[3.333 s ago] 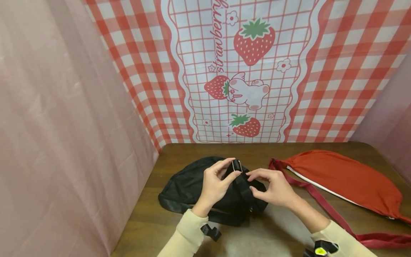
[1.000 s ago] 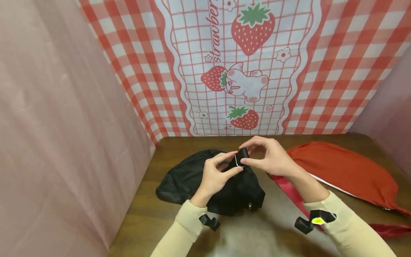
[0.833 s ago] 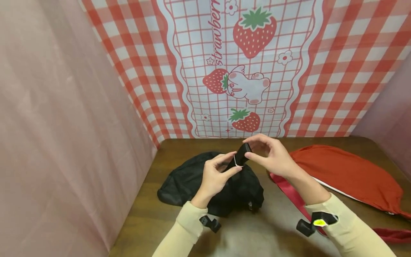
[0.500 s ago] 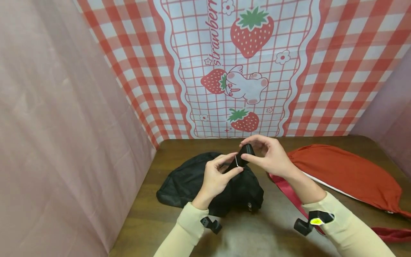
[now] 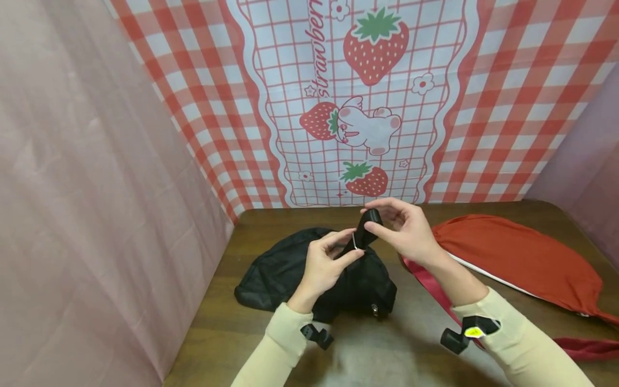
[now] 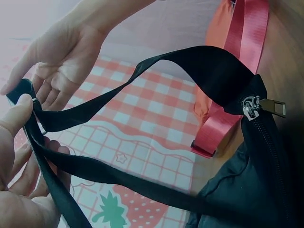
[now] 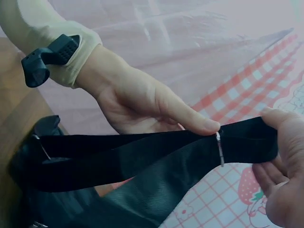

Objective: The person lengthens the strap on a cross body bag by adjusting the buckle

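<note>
A black bag point(image 5: 280, 274) lies on the table, with its strap point(image 5: 371, 220) raised above it. My left hand point(image 5: 323, 266) pinches the strap's metal slider point(image 7: 220, 148) between thumb and fingers. Beyond the slider the strap is folded into a loop, and my right hand point(image 5: 408, 231) pinches the end of that loop. In the left wrist view, two lengths of webbing run from the slider back to the bag, one ending beside a zipper pull point(image 6: 273, 107). The right wrist view shows the loop stretched between both hands.
An orange-red bag point(image 5: 522, 263) with a white zipper lies at the table's right, its red strap point(image 5: 435, 287) trailing toward the front. A checked strawberry cloth point(image 5: 367, 129) hangs behind the table point(image 5: 213, 333). A pink curtain point(image 5: 96, 188) hangs at the left.
My right hand has gone from beside the strap to gripping the loop past the slider. Over the last second it has edged up and away, and the loop has lengthened. My left hand has barely moved.
</note>
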Demonstrator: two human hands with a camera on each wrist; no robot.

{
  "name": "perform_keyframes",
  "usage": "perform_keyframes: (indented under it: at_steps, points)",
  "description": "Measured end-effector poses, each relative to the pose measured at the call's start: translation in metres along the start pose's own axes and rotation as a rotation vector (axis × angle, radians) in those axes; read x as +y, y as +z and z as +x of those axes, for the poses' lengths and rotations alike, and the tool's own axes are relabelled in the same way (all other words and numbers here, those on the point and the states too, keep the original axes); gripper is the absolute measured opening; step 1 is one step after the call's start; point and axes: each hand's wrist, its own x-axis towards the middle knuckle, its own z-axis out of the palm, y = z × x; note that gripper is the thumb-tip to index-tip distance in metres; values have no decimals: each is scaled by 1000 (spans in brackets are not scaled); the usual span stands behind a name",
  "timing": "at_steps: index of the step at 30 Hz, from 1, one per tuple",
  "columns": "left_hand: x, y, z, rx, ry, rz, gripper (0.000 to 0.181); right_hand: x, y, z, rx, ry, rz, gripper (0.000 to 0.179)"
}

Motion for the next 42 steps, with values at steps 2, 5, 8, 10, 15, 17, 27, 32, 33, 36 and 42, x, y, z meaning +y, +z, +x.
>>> perform_keyframes:
  at_steps: [2,5,8,10,15,17,27,32,33,36,42]
  points:
    - [1,-1,0,7,10,-4,41,2,2,-2,26,-6,7,43]
    - [3,-4,1,30,30,-16,42,7,6,-9,23,3,-54,55]
    - [5,-8,2,61,48,-29,42,14,15,-18,-9,24,-207,56]
    - [6,-9,3,75,52,-35,42,16,21,-22,-20,29,-313,49]
    - [7,-10,5,83,47,-47,43,17,30,-27,-17,45,-432,41]
    - [8,-10,4,89,48,-51,43,18,30,-29,-40,56,-446,42]
    - [10,-11,1,78,39,-60,43,11,29,-30,-69,36,-449,37]
    - [12,-11,1,80,46,-51,43,11,31,-33,-75,68,-431,38]
    - [12,-12,1,84,48,-51,43,12,30,-35,-85,78,-432,40]
    - [14,-12,1,86,47,-53,42,15,29,-38,-108,86,-442,45]
    - [11,-11,1,72,45,-50,43,16,32,-34,-52,20,-460,42]
